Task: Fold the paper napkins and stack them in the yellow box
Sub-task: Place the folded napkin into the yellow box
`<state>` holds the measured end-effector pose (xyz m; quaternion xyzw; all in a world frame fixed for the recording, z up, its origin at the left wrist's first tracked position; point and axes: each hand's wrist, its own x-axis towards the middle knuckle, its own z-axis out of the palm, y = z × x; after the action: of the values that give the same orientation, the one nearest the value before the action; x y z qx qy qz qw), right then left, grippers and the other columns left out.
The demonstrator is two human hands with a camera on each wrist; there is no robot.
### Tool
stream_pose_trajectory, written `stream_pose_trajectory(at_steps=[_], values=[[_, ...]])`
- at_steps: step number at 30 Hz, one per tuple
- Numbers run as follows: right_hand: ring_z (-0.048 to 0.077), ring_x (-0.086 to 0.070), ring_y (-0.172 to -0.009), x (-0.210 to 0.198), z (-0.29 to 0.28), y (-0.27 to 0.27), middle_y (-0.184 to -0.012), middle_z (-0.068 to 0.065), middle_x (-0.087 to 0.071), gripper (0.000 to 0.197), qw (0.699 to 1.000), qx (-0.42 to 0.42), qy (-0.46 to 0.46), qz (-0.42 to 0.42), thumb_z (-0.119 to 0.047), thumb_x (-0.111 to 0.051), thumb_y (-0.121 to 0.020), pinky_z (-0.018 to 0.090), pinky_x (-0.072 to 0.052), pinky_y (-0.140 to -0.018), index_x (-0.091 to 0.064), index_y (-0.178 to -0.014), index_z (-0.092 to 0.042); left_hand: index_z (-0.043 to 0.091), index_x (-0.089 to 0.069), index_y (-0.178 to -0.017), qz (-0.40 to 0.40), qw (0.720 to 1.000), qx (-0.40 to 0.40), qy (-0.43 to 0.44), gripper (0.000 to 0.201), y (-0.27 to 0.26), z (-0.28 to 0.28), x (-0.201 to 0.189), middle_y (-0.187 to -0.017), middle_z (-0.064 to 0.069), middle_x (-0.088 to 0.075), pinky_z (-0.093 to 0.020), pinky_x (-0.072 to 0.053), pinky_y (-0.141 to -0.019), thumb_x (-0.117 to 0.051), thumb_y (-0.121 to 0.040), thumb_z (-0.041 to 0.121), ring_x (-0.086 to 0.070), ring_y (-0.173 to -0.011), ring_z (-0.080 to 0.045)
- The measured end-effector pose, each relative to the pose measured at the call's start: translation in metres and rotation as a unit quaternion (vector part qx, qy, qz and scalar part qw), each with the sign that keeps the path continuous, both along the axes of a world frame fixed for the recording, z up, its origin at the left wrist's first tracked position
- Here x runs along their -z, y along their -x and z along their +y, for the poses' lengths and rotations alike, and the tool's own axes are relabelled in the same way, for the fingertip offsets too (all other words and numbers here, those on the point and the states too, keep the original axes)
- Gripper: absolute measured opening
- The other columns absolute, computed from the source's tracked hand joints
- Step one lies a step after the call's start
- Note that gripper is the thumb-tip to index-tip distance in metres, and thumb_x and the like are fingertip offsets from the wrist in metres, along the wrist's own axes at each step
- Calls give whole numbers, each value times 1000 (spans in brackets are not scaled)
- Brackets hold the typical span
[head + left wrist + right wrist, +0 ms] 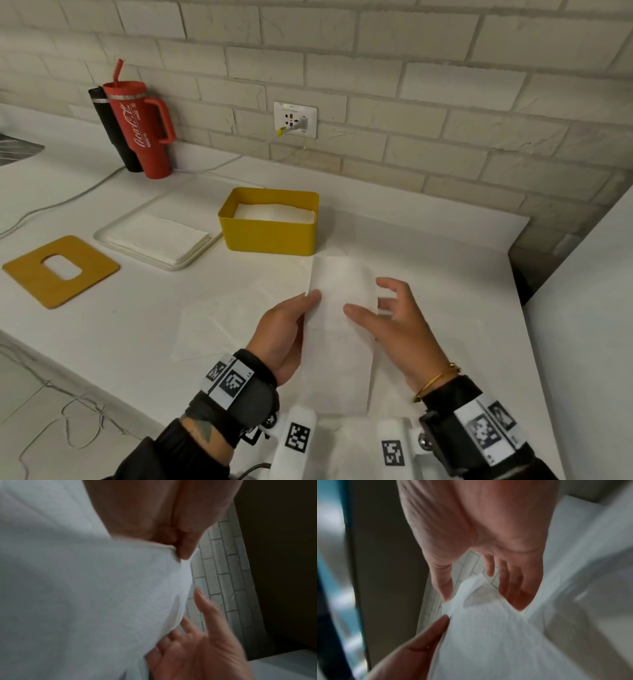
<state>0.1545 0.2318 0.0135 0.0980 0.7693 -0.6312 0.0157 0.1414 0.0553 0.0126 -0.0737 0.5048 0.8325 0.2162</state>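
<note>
Right then, your left hand point(284, 334) pinched the long white paper napkin point(337, 329) at its left edge, thumb on the upper face and the other fingers curled underneath, as the left wrist view showed with the thumb tip pressed on the paper's border. Your right hand point(394, 325) sat at the napkin's right edge with its fingers spread and only loosely bent; its thumb lay on the top face, and the fingers reached past the far right side. From the right wrist view the paper ran between that thumb and the fingers, yet the blur left it unclear whether they pressed it or merely touched. The napkin stretched lengthwise away from you between both hands, lifted off the tabletop point(144, 308), its far end pointing toward the yellow box point(270, 222). That box stood just beyond the napkin's far end, with white folded napkins point(274, 212) already lying inside it. To the box's left, touching or nearly touching its corner, a white tray point(113, 245) carried a flat pile of unfolded napkins point(157, 238). Another loose sheet point(205, 325) lay flat on the tabletop just left of your left hand. Farther left rested a yellow lid point(30, 274) with an oval opening. At the brick wall stood a red tumbler point(144, 133) with a straw and handle, a black bottle point(111, 126) right behind it, and a white cable point(68, 198) ran from the wall socket point(295, 120) across the tabletop.
</note>
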Motion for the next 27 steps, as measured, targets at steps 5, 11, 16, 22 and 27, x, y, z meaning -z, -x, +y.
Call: stream_pose_trajectory(at_steps=[5,11,16,22,27], values=[[21,-75,-97,5,-8,-5,-107,5,-77,32,994,-24,110,-18,-16,-78,-87,45,-59,-90,-65,-116,-17,3,-63,-133,-26,999,-38,-25,47,4,-2,-3,-126,-21,-69,-55,-45,-110,-45,-105,37,-64,-121,-39],[21,-75,-94,15,-17,-7,-100,3,-78,27,993,-6,114,-6,-19,-77,-88,48,-59,-91,-66,-112,-13,-1,-61,-131,14,998,18,57,39,9,-2,4,-119,-22,-72,-48,-58,-92,-51,-102,22,-70,-109,-39],[20,-75,-97,25,-21,-11,-105,3,-78,27,993,-22,114,-20,-10,-78,-85,45,-58,-93,-68,-110,-14,9,-64,-127,-24,999,-39,-14,44,10,-6,8,-120,-16,-73,-52,-52,-94,-43,-106,42,-72,-109,-35],[15,-75,-94,21,-8,-8,-105,0,-77,40,996,-52,54,-38,-28,-82,-82,39,-61,-89,-62,-117,-24,2,-63,-128,6,999,15,46,31,4,1,15,-123,-22,-70,-48,-61,-89,-51,-101,12,-71,-108,-38],[14,-70,-77,-5,51,33,-95,2,-74,19,982,-83,-168,-8,-33,-73,-90,26,-51,-69,-66,-104,-23,4,-64,-129,-33,996,-73,29,35,10,-14,18,-119,-16,-74,-47,-52,-96,-56,-101,23,-70,-110,-34]])
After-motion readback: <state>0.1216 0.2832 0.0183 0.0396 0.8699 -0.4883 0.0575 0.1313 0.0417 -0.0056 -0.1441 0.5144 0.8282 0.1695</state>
